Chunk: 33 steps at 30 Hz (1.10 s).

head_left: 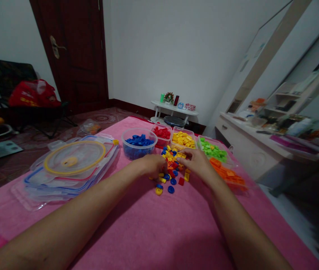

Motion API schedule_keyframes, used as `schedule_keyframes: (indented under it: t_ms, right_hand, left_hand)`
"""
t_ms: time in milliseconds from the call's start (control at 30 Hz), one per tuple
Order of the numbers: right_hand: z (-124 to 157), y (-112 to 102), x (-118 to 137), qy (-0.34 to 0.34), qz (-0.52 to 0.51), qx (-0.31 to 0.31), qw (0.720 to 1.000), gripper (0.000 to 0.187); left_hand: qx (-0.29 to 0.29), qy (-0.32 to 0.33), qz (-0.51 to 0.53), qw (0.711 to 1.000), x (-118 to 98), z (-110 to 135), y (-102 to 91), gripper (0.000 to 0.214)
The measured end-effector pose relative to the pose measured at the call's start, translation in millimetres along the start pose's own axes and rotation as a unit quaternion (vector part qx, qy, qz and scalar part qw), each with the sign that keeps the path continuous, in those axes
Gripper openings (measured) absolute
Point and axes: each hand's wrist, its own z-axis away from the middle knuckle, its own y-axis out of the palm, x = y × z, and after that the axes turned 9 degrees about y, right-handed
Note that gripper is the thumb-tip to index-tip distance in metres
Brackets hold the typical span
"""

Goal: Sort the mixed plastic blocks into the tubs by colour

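A mixed pile of building bricks (173,165) in yellow, red, blue and orange lies on the pink cloth, with round blue and yellow pieces at its near side. My left hand (156,165) is at the pile's left edge, fingers curled down among the pieces; what they hold, if anything, is hidden. From the right, my right hand (197,162) reaches in, its thumb and fingers closed about a yellow brick (180,155). Behind the pile stand a round tub of blue bricks (139,141), a box of red bricks (162,132) and a box of yellow bricks (183,139).
Green bricks (213,150) and orange bricks (228,174) fill containers on the right. Stacked clear lids (72,165) cover the left side of the pink cloth (137,228). A white dresser (239,140) stands beyond the right edge; a low white table (174,108) is at the wall.
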Motion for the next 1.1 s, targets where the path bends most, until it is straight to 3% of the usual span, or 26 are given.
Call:
schedule_keyframes:
  t_ms: [100,300,467,600,700,800,867,933,1100]
  right_hand:
    - [1,-2,2,-0.005,-0.009,-0.010,1.000,0.023]
    - [0,-3,2,0.006,-0.033,-0.028,0.999,0.024]
    - [1,-3,4,0.005,-0.043,-0.041,0.998,0.025]
    - [2,-5,7,0.004,-0.055,-0.044,0.998,0.027]
    - [3,-6,8,0.004,-0.085,-0.047,0.995,0.028]
    - [3,-7,9,0.014,-0.159,-0.046,0.986,0.030]
    - [4,-9,11,0.043,-0.223,-0.044,0.973,0.033]
    - [6,-12,15,0.073,-0.283,-0.034,0.956,0.035]
    - [8,-19,21,0.090,-0.355,-0.017,0.930,0.034]
  left_hand:
    - [0.092,0.026,-0.119,0.988,0,0,-2.1,0.015]
    - [0.078,0.022,-0.096,0.992,0,2,-5.1,0.011]
    - [0.023,0.003,-0.073,0.997,-3,3,-6.1,0.014]
    - [-0.015,0.048,-0.055,0.997,-2,1,-8.1,0.014]
    - [-0.082,0.081,-0.050,0.992,-1,-4,-9.0,0.021]
    - [-0.158,0.059,0.042,0.985,-1,-11,-7.3,0.027]
    - [-0.190,0.021,0.162,0.968,-4,-13,-4.8,0.029]
    - [-0.184,-0.023,0.303,0.935,-9,-14,-1.8,0.031]
    - [-0.144,-0.129,0.587,0.786,-16,-14,3.3,0.025]
